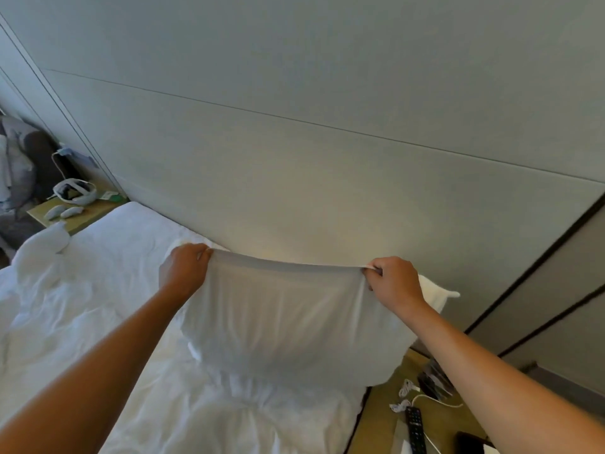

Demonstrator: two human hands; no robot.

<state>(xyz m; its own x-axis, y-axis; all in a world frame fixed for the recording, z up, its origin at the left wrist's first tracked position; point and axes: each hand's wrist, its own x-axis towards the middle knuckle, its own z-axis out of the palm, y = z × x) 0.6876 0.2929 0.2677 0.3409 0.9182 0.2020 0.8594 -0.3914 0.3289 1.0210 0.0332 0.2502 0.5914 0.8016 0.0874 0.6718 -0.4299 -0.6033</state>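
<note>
A white pillow in its pillowcase (288, 326) hangs in the air above the bed, held up by the case's open top edge. My left hand (186, 268) grips the left corner of that edge. My right hand (394, 283) pinches the right corner, and the edge is stretched taut between the two. The pillow's bulk sags to the bottom of the case. Another white pillow (437, 294) peeks out behind my right hand, against the padded headboard (294, 191).
The bed (98, 306) is covered in a rumpled white duvet. A bedside table (381, 421) at the lower right carries a black remote (415, 429) and white cables. At the far left, a second table (83, 213) holds a white headset and two controllers.
</note>
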